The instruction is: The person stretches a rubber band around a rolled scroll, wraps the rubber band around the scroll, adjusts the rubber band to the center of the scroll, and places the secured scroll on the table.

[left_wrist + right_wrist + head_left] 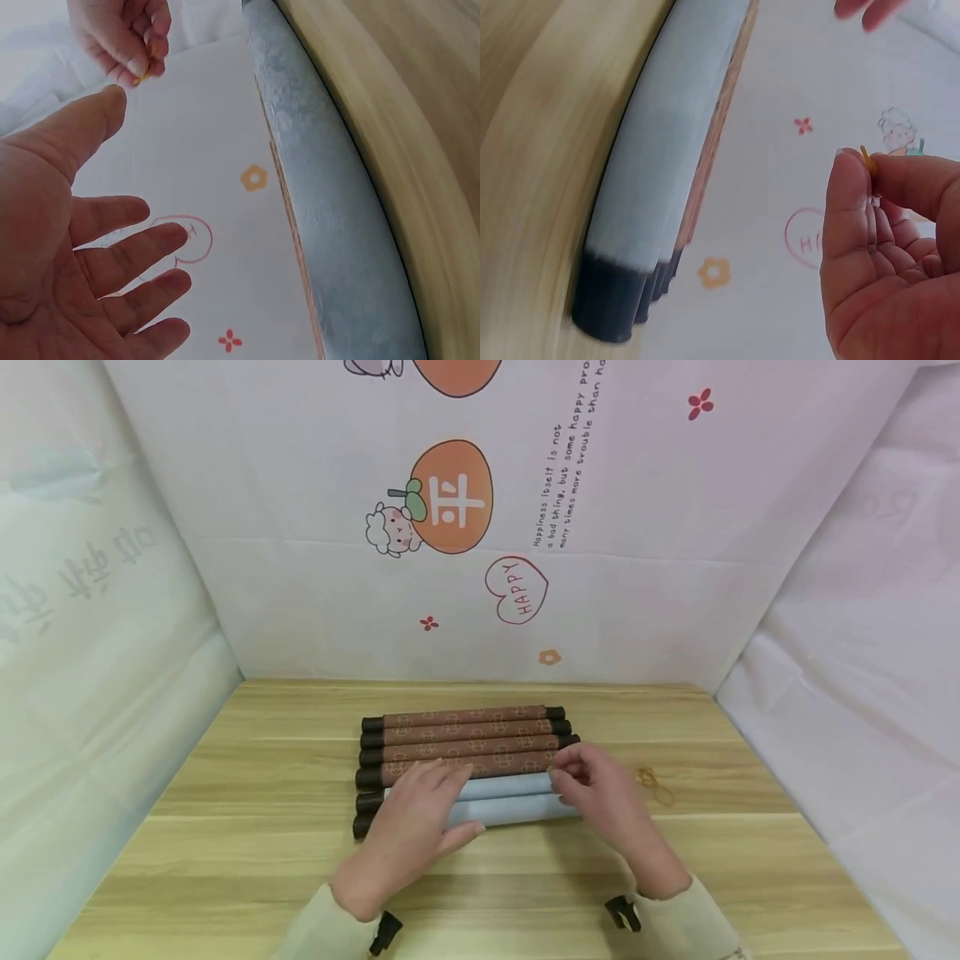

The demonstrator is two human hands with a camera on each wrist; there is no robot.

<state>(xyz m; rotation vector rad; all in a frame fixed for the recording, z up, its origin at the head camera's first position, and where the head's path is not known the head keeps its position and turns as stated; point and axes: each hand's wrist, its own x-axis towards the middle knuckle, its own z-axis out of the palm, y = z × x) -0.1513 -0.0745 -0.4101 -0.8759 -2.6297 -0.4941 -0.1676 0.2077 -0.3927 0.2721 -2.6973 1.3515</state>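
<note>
Several scrolls with black end knobs lie side by side. Those at the back are brown patterned scrolls (480, 745); the two nearest are pale blue scrolls (510, 810). My left hand (420, 806) hovers over the left part of the blue ones, fingers spread and loosely straight, palm bare in the left wrist view. Above their right end, my right hand (600, 789) pinches a small yellow rubber band (870, 169) between thumb and index finger. Most of that band is hidden by the fingertips.
More yellow rubber bands (656, 785) lie on the wooden table (712, 860) to the right of the scrolls. White printed cloth (637, 610) stands behind the table, with white cloth on both sides.
</note>
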